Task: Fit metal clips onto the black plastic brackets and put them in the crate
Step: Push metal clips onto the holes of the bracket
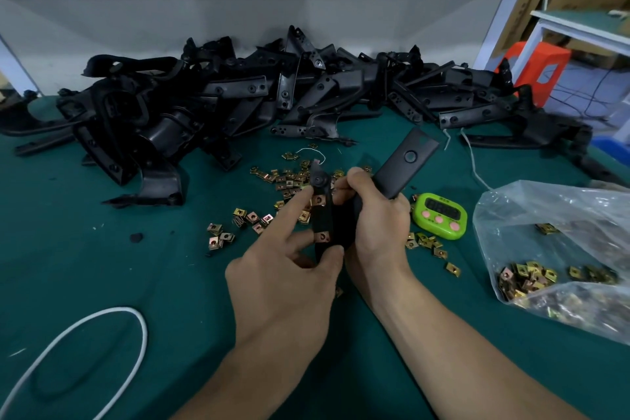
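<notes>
- While a white cable loop [136, 334] lies nearest at 7 o'clock, the two hands meet mid-way across the green cloth-covered table [102, 266].
- The left hand [283, 276] pinches the lower end of a long black plastic bracket [405, 164] between its thumb and curled fingers. Its index fingertip [306, 194] rests on the upper clip.
- The right hand [378, 225] is wrapped tight round the bracket's middle, holding it off the table with the far end slanting toward 1 o'clock.
- Two brass-coloured square metal clips [322, 236] sit on the bracket's left edge, one above the other.
- The step in hand, as I judge it, is seating the upper clip.
- The next move calls for a firm push until the clip sits flush. The bracket then goes to the crate, which is not in view.
- Several dozen loose clips [289, 181] lie scattered from 9 to 3 o'clock around the hands, too many to count exactly.
- One green digital timer with pink buttons [439, 215] stands just beside the right hand at 3 o'clock.
- One clear plastic bag [562, 215] lies at 4 o'clock, holding many more clips.
- Farthest, at 12 o'clock, is one tangled heap of black brackets [255, 95], too tangled to count, and one orange stool [542, 72] stands at 2 o'clock.
</notes>
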Available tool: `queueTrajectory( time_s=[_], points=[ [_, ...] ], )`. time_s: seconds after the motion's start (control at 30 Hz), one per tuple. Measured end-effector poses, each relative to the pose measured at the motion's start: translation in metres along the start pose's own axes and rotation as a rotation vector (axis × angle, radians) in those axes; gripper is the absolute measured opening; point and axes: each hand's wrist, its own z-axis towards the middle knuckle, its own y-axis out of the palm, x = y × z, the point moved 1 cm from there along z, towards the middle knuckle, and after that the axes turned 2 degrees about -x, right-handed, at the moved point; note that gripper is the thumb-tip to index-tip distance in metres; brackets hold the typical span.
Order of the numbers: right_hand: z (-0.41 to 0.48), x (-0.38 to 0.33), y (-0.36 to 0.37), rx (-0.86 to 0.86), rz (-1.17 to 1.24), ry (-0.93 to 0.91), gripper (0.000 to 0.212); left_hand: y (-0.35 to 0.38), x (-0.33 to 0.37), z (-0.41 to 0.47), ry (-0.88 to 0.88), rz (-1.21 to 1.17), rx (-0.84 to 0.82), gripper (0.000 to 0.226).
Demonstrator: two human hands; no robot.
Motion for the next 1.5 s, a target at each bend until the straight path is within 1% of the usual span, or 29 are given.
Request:
queueTrajectory(
  time_s=[0.1,0.17,0.2,0.3,0.37,0.43,0.5,0.57,0.63,0.7,0.73,0.77,0.8,0.87,1.0,1.07,1.17,1.23,1.3,1.37,1.47,1.5],
  points=[
    [0.0,0.002,0.002,0.015,0.0,0.021,0.016,0.001,-0.005,0.001,0.044,0.008,0.01,0.076],
    [0.002,-0.001,0.001,0.008,0.016,0.065,0.018,0.0,-0.012,0.006,0.069,-0.014,-0.002,0.067],
    [0.003,-0.004,-0.001,-0.005,0.01,0.107,0.021,0.0,-0.015,0.01,0.06,-0.07,-0.036,0.06],
    [0.005,-0.02,-0.004,-0.098,-0.051,0.212,0.033,-0.001,-0.02,0.024,-0.049,-0.352,-0.211,0.039],
    [0.004,-0.032,-0.005,-0.162,-0.101,0.229,0.034,-0.002,-0.017,0.027,-0.058,-0.417,-0.296,0.027],
    [0.001,-0.043,-0.003,-0.224,-0.155,0.245,0.03,-0.003,-0.009,0.027,-0.063,-0.435,-0.312,0.027],
    [-0.003,-0.054,-0.003,-0.294,-0.18,0.266,0.024,-0.003,0.001,0.027,-0.093,-0.48,-0.277,0.03],
    [-0.008,-0.067,-0.006,-0.318,-0.183,0.269,0.018,-0.003,0.014,0.024,-0.113,-0.499,-0.25,0.042],
    [-0.014,-0.083,-0.012,-0.279,-0.187,0.261,0.016,0.001,0.032,0.018,-0.046,-0.456,-0.261,0.047],
    [-0.02,-0.1,-0.021,-0.185,-0.177,0.235,0.01,0.009,0.053,0.009,0.034,-0.38,-0.298,0.059],
    [-0.023,-0.109,-0.026,-0.14,-0.144,0.217,0.006,0.015,0.063,0.004,0.063,-0.347,-0.318,0.066],
    [-0.026,-0.118,-0.032,-0.102,-0.096,0.197,0.007,0.021,0.073,-0.001,0.09,-0.319,-0.343,0.07],
    [-0.028,-0.126,-0.039,-0.074,-0.041,0.184,0.008,0.027,0.081,-0.006,0.115,-0.299,-0.367,0.069],
    [-0.034,-0.144,-0.055,-0.045,0.04,0.17,0.008,0.042,0.095,-0.017,0.158,-0.28,-0.417,0.06],
    [-0.042,-0.174,-0.096,0.014,0.094,0.149,0.009,0.075,0.118,-0.035,0.197,-0.226,-0.531,0.048],
    [-0.048,-0.189,-0.122,0.049,0.054,0.167,0.012,0.098,0.128,-0.044,0.126,-0.25,-0.573,0.043],
    [-0.059,-0.206,-0.167,0.112,0.0,0.188,0.02,0.147,0.139,-0.052,-0.16,-0.443,-0.602,0.04],
    [-0.064,-0.215,-0.199,0.218,0.0,0.168,0.016,0.189,0.148,-0.058,-0.298,-0.517,-0.679,0.034],
    [-0.059,-0.229,-0.232,0.327,0.008,0.178,0.013,0.234,0.162,-0.065,-0.38,-0.52,-0.802,0.025],
    [-0.037,-0.256,-0.26,0.409,0.038,0.171,0.013,0.277,0.181,-0.065,-0.444,-0.504,-0.86,0.017],
    [0.019,-0.312,-0.293,0.48,0.216,0.063,0.02,0.327,0.216,-0.06,-0.509,-0.569,-0.94,0.005],
    [0.034,-0.326,-0.301,0.508,0.224,0.037,0.025,0.34,0.225,-0.056,-0.508,-0.556,-0.954,0.007]
  ],
)
